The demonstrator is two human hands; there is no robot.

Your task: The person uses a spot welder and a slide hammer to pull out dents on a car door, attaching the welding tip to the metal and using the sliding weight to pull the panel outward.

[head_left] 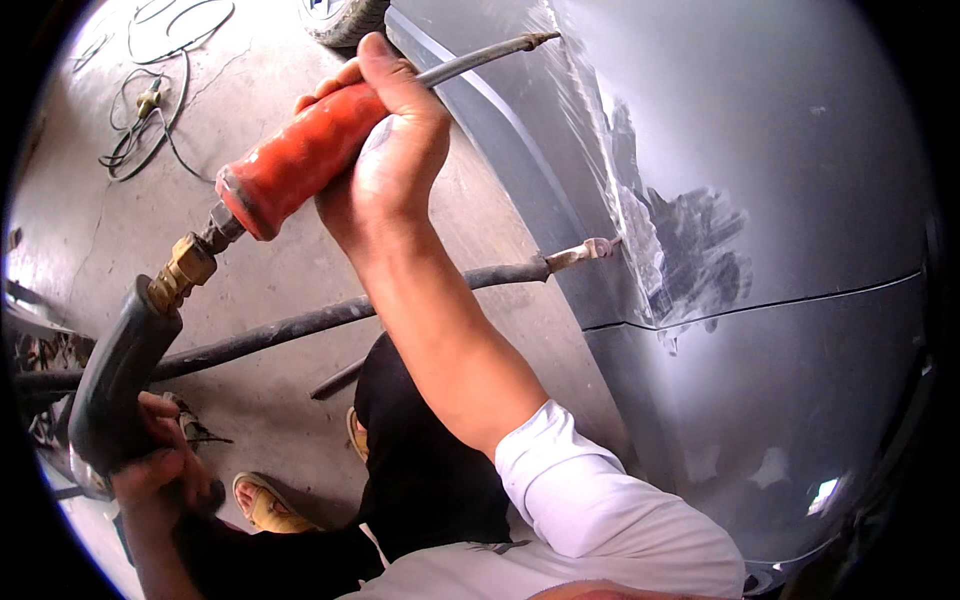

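My right hand [402, 165] wraps round the red grip [305, 150] of a slide hammer dent puller, its thumb along the rod [480, 60]. The rod's tip meets the creased, bare-metal strip of a grey car panel [820, 200]. At the lower left, my left hand [160, 455] is closed round the puller's black pistol handle [120, 370], its fingers partly hidden and dim. A brass fitting [185, 265] joins handle and grip. Below, a thick black cable [270, 335] ends in a metal clamp-like end [585, 252] touching the crease.
A thin cable with a connector [148, 100] lies coiled on the concrete floor [230, 130] at the upper left. A car tyre [345, 22] stands at the top. Near my sandalled feet [270, 505] lies a dark rod [338, 380]. Clutter lines the left edge.
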